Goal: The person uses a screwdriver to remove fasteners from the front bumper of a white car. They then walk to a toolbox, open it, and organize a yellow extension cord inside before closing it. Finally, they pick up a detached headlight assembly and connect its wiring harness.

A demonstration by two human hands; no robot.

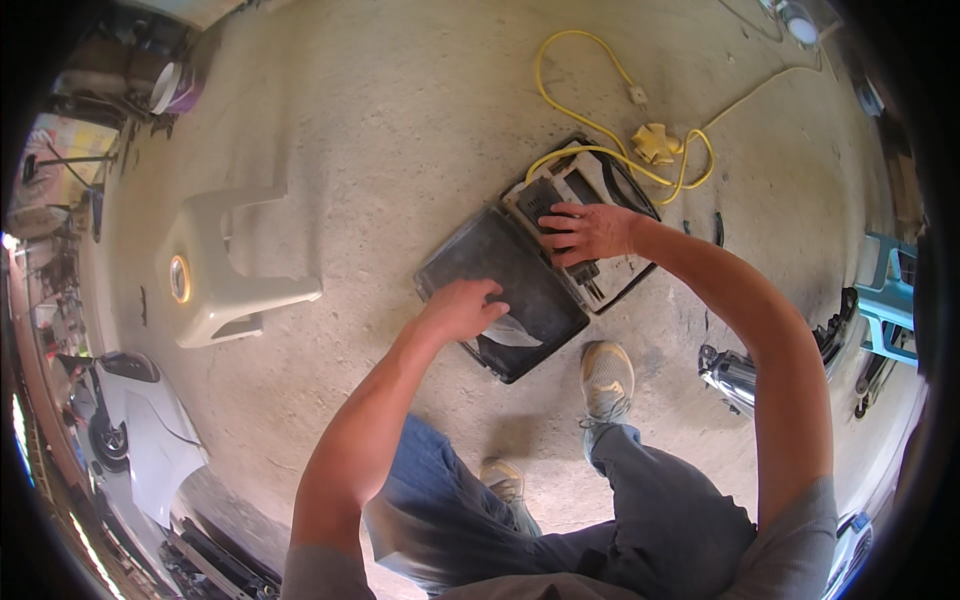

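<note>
A black hard case lies spread out on the concrete floor, its lid half [545, 315] to the left and its tool half to the right. My left hand [462, 310] is over the lid's outer edge, fingers apart and slightly bent, holding nothing I can see. Beside its fingertips, a pale translucent piece [512, 332], perhaps plastic, lies in the lid. My right hand [592, 233] rests with spread fingers on a dark power tool [536, 200] in the other half. The hand covers part of the tool, so its exact kind is hidden. A yellow cord [590, 150] runs out of the case.
Beyond the case, the cord loops near a yellow multi-outlet block [656, 143]. A white plastic stool [215, 270] stands left. To the right are a dark and chrome part [735, 380] and a blue stool [885, 300]. White vehicle bodywork [150, 440] is at lower left.
</note>
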